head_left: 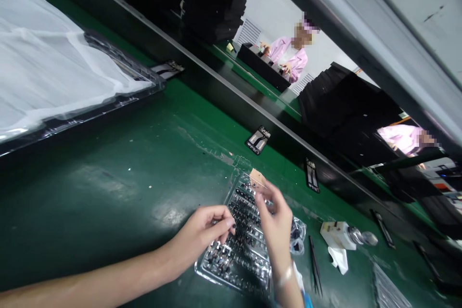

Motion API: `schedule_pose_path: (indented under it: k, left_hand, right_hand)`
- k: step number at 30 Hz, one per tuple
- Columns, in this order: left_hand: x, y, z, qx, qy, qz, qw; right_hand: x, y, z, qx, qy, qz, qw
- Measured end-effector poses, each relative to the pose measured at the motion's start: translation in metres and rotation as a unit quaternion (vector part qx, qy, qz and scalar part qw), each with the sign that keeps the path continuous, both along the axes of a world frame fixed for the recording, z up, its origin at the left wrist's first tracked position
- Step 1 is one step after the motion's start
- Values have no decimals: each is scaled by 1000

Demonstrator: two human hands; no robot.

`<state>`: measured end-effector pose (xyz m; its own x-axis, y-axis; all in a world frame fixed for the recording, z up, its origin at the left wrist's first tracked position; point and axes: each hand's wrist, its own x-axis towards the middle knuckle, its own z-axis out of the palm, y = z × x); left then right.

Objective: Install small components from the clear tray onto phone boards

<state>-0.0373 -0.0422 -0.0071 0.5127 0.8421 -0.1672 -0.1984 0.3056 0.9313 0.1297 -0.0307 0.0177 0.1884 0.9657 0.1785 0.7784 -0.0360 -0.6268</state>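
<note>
A clear plastic tray filled with rows of small dark and metallic parts lies on the green work surface. Over its left side, my left hand has its fingers curled in a pinch, with a tiny dark piece at the fingertips. Above the tray's upper right part is my right hand, thumb and fingers bent towards each other; what it holds, if anything, is too small to name. A tan patch with dark specks shows just beyond the right fingertips.
Black tweezers, a white bottle and a white cloth lie at the right. Phone frames rest along the rail. A white-covered tray stands at the left. Across the line, a person in pink works at a black box.
</note>
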Motion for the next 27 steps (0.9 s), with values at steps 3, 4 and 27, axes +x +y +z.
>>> schedule_pose_path:
  k: [3, 4, 27]
  left_hand:
    - [-3, 0, 4, 42, -6, 31, 999]
    - [-4, 0, 4, 61, -2, 38, 997]
    - [-9, 14, 0, 116, -25, 90, 989]
  right_hand:
    - [5, 80, -4, -16, -143, -91, 985]
    - [4, 103, -9, -21, -162, -110, 980]
    - [36, 126, 13, -90, 40, -124, 987]
